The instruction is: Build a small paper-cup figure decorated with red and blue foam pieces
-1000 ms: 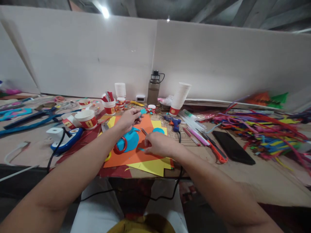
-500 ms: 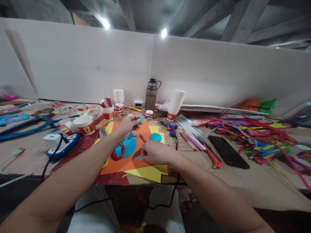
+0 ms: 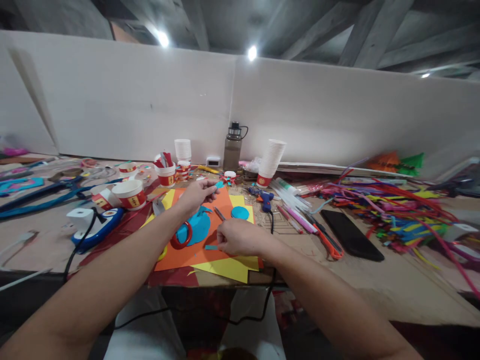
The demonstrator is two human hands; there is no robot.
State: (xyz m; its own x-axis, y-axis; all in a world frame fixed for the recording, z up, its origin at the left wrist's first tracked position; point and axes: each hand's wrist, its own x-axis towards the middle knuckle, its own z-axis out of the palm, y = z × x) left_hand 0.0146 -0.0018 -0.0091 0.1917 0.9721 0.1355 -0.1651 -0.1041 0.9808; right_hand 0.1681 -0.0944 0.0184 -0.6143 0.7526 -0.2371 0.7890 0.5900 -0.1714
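Noted paper sheets (image 3: pixel 210 252) at the worktop's (image 3: pixel 375 282) near middle, with scissors (image 3: pixel 182 235) and a round cutout (image 3: pixel 240 213) lying on them. My left hand (image 3: pixel 197 195) pinched a scrap (image 3: pixel 219 184) over their far edge. My right hand (image 3: pixel 236 239) sat nearer, a strip (image 3: pixel 211 247) just left of it. Bottle (image 3: pixel 232 147) behind, cup stack (image 3: pixel 272 160) to its right. Glue gun (image 3: pixel 265 197), then phone (image 3: pixel 351 227), right of the sheets.

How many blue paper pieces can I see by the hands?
4: a scrap pinched in the left hand, a strip beside the right hand, a big shape on the orange sheet, a circle on a yellow sheet. More may be hidden.
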